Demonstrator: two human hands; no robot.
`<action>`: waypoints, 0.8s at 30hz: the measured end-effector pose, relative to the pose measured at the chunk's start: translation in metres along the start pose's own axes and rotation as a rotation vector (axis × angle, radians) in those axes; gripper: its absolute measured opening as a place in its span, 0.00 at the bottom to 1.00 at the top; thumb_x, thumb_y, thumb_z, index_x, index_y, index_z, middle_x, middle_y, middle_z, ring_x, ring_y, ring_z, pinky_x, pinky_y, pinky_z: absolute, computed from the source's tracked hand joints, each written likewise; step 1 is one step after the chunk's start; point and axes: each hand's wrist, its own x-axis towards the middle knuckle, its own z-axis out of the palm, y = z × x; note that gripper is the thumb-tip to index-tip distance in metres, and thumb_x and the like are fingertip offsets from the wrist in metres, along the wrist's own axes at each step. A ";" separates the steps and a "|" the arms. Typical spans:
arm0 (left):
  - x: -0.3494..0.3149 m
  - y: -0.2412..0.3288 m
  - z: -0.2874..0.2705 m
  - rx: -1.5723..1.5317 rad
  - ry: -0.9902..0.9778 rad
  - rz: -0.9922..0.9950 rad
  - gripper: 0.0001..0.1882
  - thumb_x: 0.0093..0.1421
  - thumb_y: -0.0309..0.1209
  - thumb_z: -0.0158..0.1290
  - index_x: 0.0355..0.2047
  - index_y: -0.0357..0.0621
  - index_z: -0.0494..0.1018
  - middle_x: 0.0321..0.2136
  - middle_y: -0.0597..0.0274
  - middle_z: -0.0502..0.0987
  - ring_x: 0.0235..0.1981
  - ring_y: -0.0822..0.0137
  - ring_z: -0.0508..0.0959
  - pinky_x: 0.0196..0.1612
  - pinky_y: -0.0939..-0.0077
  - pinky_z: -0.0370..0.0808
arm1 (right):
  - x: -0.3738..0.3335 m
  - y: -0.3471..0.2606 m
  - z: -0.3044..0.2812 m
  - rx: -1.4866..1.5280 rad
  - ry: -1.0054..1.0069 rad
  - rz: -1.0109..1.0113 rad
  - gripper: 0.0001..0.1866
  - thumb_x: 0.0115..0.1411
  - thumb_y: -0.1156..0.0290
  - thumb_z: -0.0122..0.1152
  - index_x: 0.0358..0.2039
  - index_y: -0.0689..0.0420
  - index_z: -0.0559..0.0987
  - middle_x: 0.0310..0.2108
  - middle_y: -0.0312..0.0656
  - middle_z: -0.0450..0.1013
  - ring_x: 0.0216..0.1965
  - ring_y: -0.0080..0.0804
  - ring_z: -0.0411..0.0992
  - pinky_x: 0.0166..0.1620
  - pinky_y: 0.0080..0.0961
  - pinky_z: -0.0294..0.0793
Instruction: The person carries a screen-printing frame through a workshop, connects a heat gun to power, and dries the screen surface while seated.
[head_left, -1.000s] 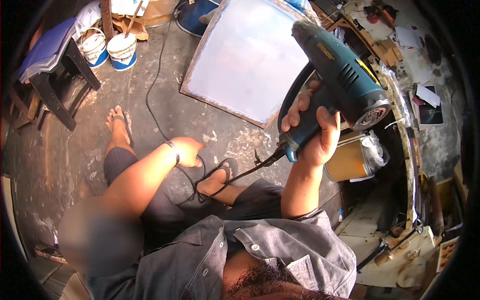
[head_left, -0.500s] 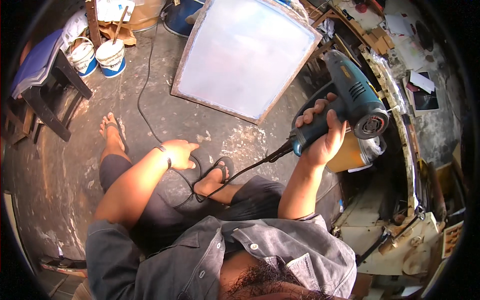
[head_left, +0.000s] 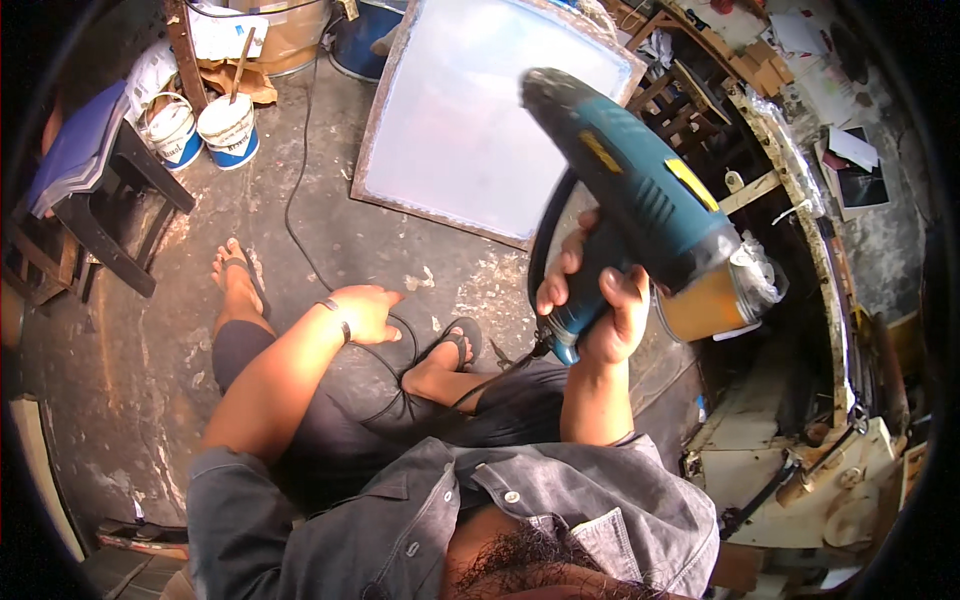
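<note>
Teal heat gun (head_left: 640,200) is held up in the right hand (head_left: 598,305), fingers wrapped tight round the grip, its nozzle pointing off toward the framed screen (head_left: 480,110) lying on the floor. Left hand (head_left: 365,312) holds nothing, fingers loosely open, resting on the knee just above the black cord (head_left: 300,200), probably for balance.

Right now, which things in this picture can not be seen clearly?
- Heat gun nozzle: motion blur smears it, head view.
- Right hand palm: hidden behind the gun's handle.
- Cord: its far end runs behind the drums at the top edge.
- Jar: the gun covers part of it.
- Left hand: whether it touches the cord.
</note>
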 end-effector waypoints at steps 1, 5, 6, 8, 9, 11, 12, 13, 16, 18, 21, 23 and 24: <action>-0.001 -0.001 0.001 -0.002 -0.001 -0.002 0.37 0.53 0.46 0.57 0.60 0.42 0.61 0.51 0.43 0.70 0.54 0.48 0.69 0.56 0.63 0.67 | -0.006 0.001 -0.002 0.017 0.040 -0.031 0.29 0.53 0.66 0.55 0.52 0.66 0.60 0.31 0.45 0.65 0.25 0.33 0.69 0.26 0.32 0.75; -0.007 0.001 -0.004 -0.028 0.046 0.028 0.38 0.52 0.44 0.58 0.60 0.44 0.60 0.52 0.43 0.69 0.54 0.48 0.69 0.55 0.63 0.67 | -0.030 -0.004 -0.016 -0.139 0.229 -0.213 0.27 0.54 0.65 0.55 0.52 0.62 0.62 0.32 0.45 0.66 0.28 0.34 0.71 0.29 0.32 0.77; -0.009 0.003 -0.009 -0.040 0.062 0.027 0.38 0.52 0.44 0.58 0.61 0.44 0.60 0.52 0.43 0.69 0.54 0.49 0.69 0.55 0.63 0.67 | -0.034 -0.006 -0.016 -0.123 0.307 -0.233 0.27 0.52 0.67 0.56 0.51 0.62 0.63 0.31 0.44 0.66 0.28 0.34 0.71 0.29 0.33 0.77; -0.013 -0.001 -0.012 -0.063 0.079 0.043 0.38 0.52 0.43 0.58 0.61 0.45 0.60 0.52 0.43 0.69 0.54 0.49 0.69 0.56 0.63 0.67 | -0.039 -0.009 -0.014 -0.114 0.396 -0.261 0.27 0.50 0.69 0.58 0.50 0.63 0.64 0.30 0.44 0.66 0.27 0.35 0.71 0.29 0.33 0.77; -0.014 -0.003 -0.016 -0.089 0.102 0.049 0.38 0.51 0.42 0.58 0.61 0.45 0.60 0.53 0.44 0.69 0.54 0.49 0.69 0.56 0.63 0.67 | -0.041 -0.010 -0.016 -0.107 0.393 -0.267 0.26 0.50 0.69 0.58 0.49 0.62 0.64 0.30 0.44 0.66 0.27 0.34 0.70 0.29 0.32 0.76; -0.018 -0.002 -0.023 -0.029 0.082 0.025 0.39 0.53 0.44 0.58 0.62 0.46 0.58 0.56 0.45 0.66 0.57 0.50 0.67 0.57 0.63 0.66 | -0.045 -0.012 -0.017 -0.093 0.399 -0.281 0.26 0.50 0.69 0.59 0.49 0.62 0.64 0.30 0.43 0.66 0.27 0.33 0.70 0.28 0.31 0.75; -0.019 -0.003 -0.027 -0.049 0.086 0.009 0.38 0.52 0.44 0.58 0.62 0.46 0.59 0.56 0.44 0.66 0.57 0.50 0.67 0.58 0.63 0.65 | -0.047 -0.013 -0.017 -0.097 0.387 -0.248 0.25 0.51 0.67 0.58 0.49 0.61 0.64 0.30 0.42 0.65 0.26 0.32 0.69 0.28 0.30 0.74; -0.021 -0.006 -0.031 -0.068 0.092 -0.012 0.38 0.52 0.44 0.58 0.62 0.46 0.59 0.56 0.44 0.66 0.57 0.50 0.66 0.58 0.63 0.65 | -0.048 -0.011 -0.017 -0.095 0.370 -0.215 0.25 0.53 0.65 0.56 0.50 0.60 0.63 0.30 0.41 0.64 0.25 0.30 0.68 0.27 0.30 0.73; -0.016 -0.022 -0.038 -0.135 0.116 0.070 0.38 0.53 0.43 0.58 0.62 0.46 0.59 0.56 0.45 0.67 0.57 0.52 0.68 0.58 0.65 0.66 | -0.048 -0.008 -0.007 -0.028 0.304 -0.110 0.28 0.49 0.66 0.61 0.49 0.61 0.63 0.28 0.42 0.64 0.23 0.32 0.68 0.25 0.30 0.72; -0.015 -0.030 -0.050 -0.246 0.105 0.040 0.38 0.53 0.43 0.58 0.62 0.45 0.59 0.55 0.46 0.68 0.56 0.53 0.69 0.57 0.66 0.66 | -0.049 -0.003 -0.005 -0.003 0.227 -0.001 0.31 0.45 0.67 0.64 0.49 0.62 0.63 0.28 0.44 0.65 0.21 0.34 0.68 0.24 0.30 0.72; -0.011 -0.054 -0.066 -0.375 0.131 -0.032 0.37 0.54 0.43 0.59 0.61 0.44 0.59 0.55 0.46 0.69 0.55 0.56 0.71 0.56 0.68 0.67 | -0.058 0.001 -0.006 -0.227 0.024 0.148 0.31 0.49 0.65 0.64 0.50 0.63 0.63 0.29 0.42 0.68 0.24 0.31 0.69 0.28 0.25 0.71; -0.008 -0.078 -0.069 -0.370 0.156 -0.071 0.37 0.54 0.42 0.59 0.61 0.43 0.60 0.54 0.46 0.69 0.54 0.57 0.71 0.56 0.68 0.67 | -0.071 0.029 -0.029 -0.295 -0.180 0.045 0.29 0.52 0.63 0.64 0.50 0.63 0.64 0.29 0.40 0.69 0.26 0.27 0.68 0.32 0.21 0.68; -0.007 -0.092 -0.068 -0.350 0.186 -0.124 0.37 0.54 0.42 0.59 0.61 0.42 0.60 0.54 0.45 0.69 0.55 0.56 0.71 0.56 0.68 0.67 | -0.084 0.048 -0.053 -0.593 -0.238 -0.019 0.27 0.55 0.62 0.62 0.49 0.63 0.65 0.29 0.39 0.69 0.26 0.25 0.66 0.34 0.22 0.65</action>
